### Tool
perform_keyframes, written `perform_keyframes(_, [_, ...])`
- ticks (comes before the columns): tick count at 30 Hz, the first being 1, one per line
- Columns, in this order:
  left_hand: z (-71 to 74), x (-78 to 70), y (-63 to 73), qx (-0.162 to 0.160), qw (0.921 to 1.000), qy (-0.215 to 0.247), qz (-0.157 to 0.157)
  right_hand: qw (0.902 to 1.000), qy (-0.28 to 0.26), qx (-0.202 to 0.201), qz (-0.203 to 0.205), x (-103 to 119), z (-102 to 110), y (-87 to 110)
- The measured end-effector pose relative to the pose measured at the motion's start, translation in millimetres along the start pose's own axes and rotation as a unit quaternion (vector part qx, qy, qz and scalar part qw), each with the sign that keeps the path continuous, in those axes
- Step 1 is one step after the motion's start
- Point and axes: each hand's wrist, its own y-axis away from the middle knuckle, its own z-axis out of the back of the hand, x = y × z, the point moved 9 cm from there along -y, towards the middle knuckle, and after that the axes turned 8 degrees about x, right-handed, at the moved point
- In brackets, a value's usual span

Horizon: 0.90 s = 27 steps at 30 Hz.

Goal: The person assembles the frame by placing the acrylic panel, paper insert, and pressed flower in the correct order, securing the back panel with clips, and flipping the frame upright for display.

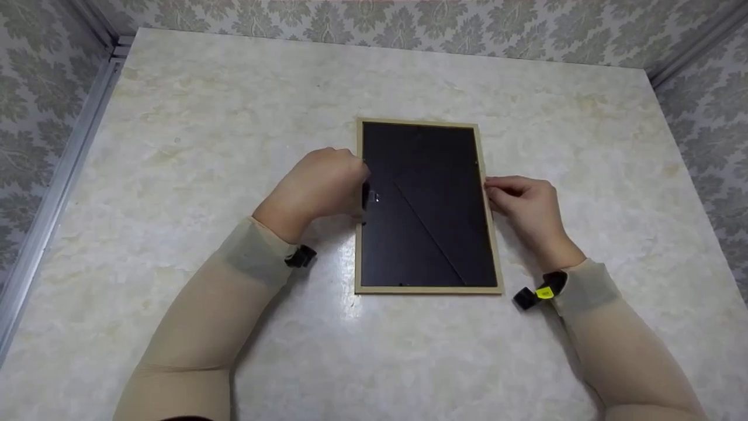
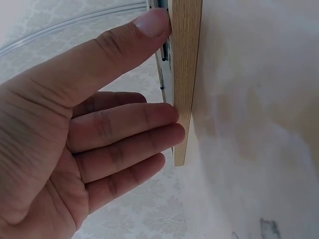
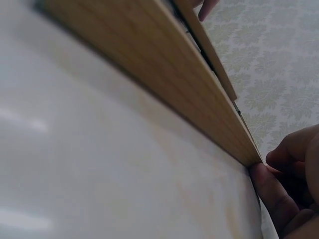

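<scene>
A picture frame (image 1: 429, 290) lies back side up on the table, its light wooden rim around a black backing board (image 1: 432, 152). A diagonal line of a fold-out stand (image 1: 432, 234) crosses the board. My left hand (image 1: 330, 181) is at the frame's left side, by a small shiny metal piece (image 1: 374, 197). In the left wrist view the thumb (image 2: 152, 24) touches the back edge, while the extended fingers (image 2: 129, 122) meet the rim's outer side. My right hand (image 1: 529, 207) pinches the right rim with thumb and index finger; in the right wrist view its fingertips (image 3: 257, 172) are at the rim's lower edge.
The frame rests on a pale marbled tabletop (image 1: 234, 117). Patterned wall panels (image 1: 397, 23) stand behind and at both sides, with a metal rail (image 1: 58, 193) at the left. Each wrist wears a small black camera (image 1: 301, 256).
</scene>
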Motion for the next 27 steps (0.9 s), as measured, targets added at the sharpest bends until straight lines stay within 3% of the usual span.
perform_keyframes(13, [0.4, -1.4, -2.2, 0.009, 0.9998, 0.011, 0.012, 0.9996, 0.024, -0.009, 0.007, 2, 3, 2.6])
perform_keyframes(17, [0.3, 2.1, -2.2, 0.0, 0.9993, 0.035, 0.008, 0.9956, 0.088, -0.001, 0.031, 19, 0, 7.6])
perform_keyframes(19, [-0.2, 4.3, -1.6, -0.003, 0.9982, 0.059, 0.008, 0.9882, 0.144, 0.011, 0.052, 34, -8, 14.2])
perform_keyframes(22, [-1.6, 7.1, -0.8, -0.004, 0.9956, 0.093, 0.012, 0.9682, 0.236, 0.054, 0.064, 55, -27, 30.0])
perform_keyframes(27, [-3.6, 8.3, 0.7, -0.003, 0.995, 0.1, 0.008, 0.9316, 0.325, 0.163, -0.01, 59, -65, 57.4])
